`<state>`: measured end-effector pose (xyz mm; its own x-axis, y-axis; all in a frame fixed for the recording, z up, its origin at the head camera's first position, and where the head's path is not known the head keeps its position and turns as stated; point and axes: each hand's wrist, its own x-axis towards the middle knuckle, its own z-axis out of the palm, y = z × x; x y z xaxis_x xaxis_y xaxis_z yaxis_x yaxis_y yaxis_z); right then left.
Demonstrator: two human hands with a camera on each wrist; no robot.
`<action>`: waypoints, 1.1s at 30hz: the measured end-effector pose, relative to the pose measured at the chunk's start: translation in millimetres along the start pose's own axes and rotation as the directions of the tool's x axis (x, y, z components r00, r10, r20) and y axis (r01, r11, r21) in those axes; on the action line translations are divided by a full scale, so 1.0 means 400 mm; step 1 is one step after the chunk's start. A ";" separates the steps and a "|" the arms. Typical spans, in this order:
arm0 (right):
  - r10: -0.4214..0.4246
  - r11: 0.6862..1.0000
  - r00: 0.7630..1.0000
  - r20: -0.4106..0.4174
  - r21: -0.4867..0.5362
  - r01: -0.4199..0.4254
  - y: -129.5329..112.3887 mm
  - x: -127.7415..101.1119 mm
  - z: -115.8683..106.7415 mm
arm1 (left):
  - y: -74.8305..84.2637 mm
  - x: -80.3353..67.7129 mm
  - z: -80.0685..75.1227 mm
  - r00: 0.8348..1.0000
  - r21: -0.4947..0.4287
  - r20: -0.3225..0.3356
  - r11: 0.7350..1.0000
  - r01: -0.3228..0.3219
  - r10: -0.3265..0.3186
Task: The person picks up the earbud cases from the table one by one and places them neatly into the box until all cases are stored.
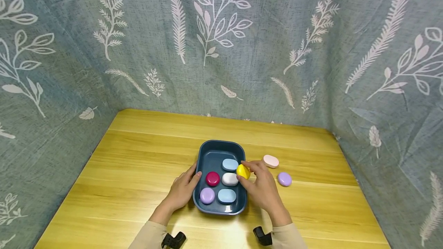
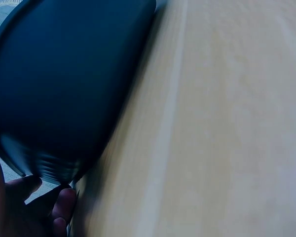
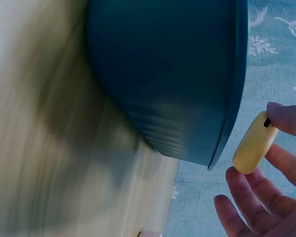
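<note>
On the desk: a wooden desk (image 1: 138, 172) with pale yellow grain carries a dark blue tray (image 1: 214, 151), oblong with rounded corners and a smooth, slightly shiny wall.
Tray content: five smooth pebble-like cases lie inside: a light blue case (image 1: 230, 164) at 12 o'clock, a dark red round case (image 1: 212, 178) and a white case (image 1: 229, 179) in the middle, a lilac round case (image 1: 207, 195) and a second light blue case (image 1: 226, 196) at 6 o'clock.
Right hand: the right hand (image 1: 263, 187) pinches a yellow case (image 1: 243, 171) between thumb and forefinger, just over the tray rim at 3 o'clock; the right wrist view shows it as a flat oval with a small dark slot, beside the rim, with the other fingers loosely open.
Left hand: the left hand (image 1: 182, 189) rests on the tray wall at 9 o'clock, fingers nearly straight, grip relaxed and holding nothing.
Outside the tray: at 3 o'clock from the tray, a pale pink oval case (image 1: 271, 161) and a lilac case (image 1: 284, 179) lie on the desk, apart from each other.
Background: a grey-green woven cloth (image 1: 221, 49) with white leaf prints hangs around the desk.
Hard to see: the left wrist view is blurred; only the tray's dark outside and some fingertips (image 2: 64, 202) show. Both forearms are cut off at the lower edge.
</note>
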<state>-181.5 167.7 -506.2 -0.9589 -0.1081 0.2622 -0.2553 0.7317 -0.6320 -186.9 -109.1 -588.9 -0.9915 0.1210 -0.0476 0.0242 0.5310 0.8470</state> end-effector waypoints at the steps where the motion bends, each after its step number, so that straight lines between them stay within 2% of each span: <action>1: -0.004 1.000 1.000 0.002 0.001 0.004 -0.001 0.000 0.002 | 0.000 0.000 0.000 1.000 -0.001 0.001 1.000 0.000 0.000; 14: 0.006 1.000 0.999 0.051 0.003 -0.006 -0.018 0.000 0.021 | 0.000 0.003 -0.002 1.000 -0.004 0.001 1.000 -0.005 0.005; 19: 0.005 1.000 0.998 0.063 0.010 -0.005 -0.025 0.003 0.031 | 0.002 0.003 -0.002 1.000 0.017 -0.008 0.999 -0.027 0.027; 33: -0.023 1.000 0.995 0.095 0.024 0.020 -0.041 -0.006 0.066 | 0.008 0.002 -0.003 1.000 0.015 0.002 1.000 -0.008 0.008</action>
<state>-178.4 138.2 -515.5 -0.9603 -0.1877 0.2063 -0.2777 0.7129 -0.6440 -187.8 -108.3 -585.8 -0.9911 0.1263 -0.0420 0.0336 0.5428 0.8392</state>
